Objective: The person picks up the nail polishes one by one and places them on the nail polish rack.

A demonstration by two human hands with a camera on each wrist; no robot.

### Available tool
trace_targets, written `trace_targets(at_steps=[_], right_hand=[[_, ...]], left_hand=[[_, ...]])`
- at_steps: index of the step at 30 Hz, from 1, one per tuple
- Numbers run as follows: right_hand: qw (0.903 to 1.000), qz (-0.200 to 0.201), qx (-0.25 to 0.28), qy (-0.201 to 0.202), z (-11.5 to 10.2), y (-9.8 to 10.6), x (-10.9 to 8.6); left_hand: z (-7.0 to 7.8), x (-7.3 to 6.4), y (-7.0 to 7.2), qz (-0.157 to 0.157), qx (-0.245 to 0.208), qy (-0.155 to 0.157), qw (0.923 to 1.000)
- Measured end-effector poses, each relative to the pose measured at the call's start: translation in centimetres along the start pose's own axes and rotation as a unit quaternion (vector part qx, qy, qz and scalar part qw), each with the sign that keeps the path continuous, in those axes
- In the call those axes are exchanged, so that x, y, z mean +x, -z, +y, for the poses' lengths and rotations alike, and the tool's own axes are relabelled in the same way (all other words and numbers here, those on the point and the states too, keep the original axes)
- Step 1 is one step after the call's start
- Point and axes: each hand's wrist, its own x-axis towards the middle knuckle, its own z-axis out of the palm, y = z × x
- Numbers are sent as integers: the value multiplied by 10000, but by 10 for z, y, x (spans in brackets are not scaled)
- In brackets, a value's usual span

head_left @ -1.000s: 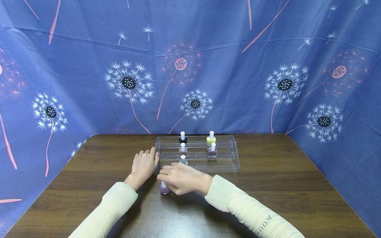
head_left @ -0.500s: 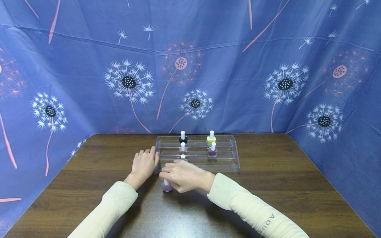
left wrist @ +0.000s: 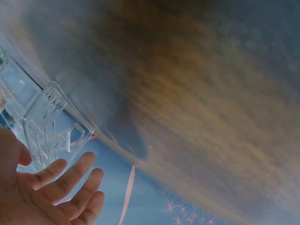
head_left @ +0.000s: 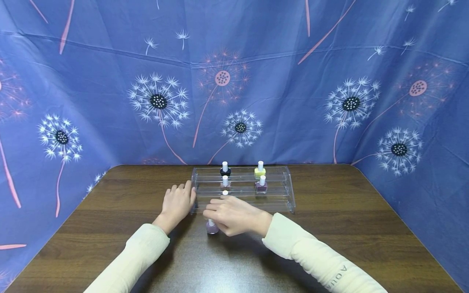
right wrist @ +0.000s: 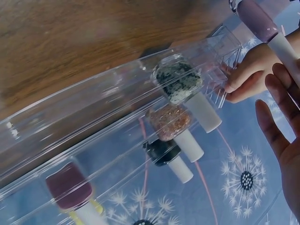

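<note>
My right hand pinches the white cap of a lavender nail polish bottle, just in front of a clear tiered rack. In the right wrist view this bottle shows at the upper right. Beside the rack's left end lies my left hand, its thumb side against the end panel; the left wrist view shows its fingers extended. The rack bears a black bottle, a glittery pink one, a speckled one, a yellow one and a dark purple one.
The brown wooden table extends around the rack to both sides and in front. Behind it and along the sides hangs a blue cloth with dandelion prints.
My right hand has shifted to the right and slightly away from me with the lavender nail polish bottle, now covering more of the speckled one. My left hand has stayed in place.
</note>
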Motion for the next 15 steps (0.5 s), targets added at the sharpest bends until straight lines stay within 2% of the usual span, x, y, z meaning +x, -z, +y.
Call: trace_targets(at_steps=[15], right_hand=[[9995,-138,-14,-298,9,4,-28]], left_hand=[[-1,0,-1,19,-49,-46,10000]])
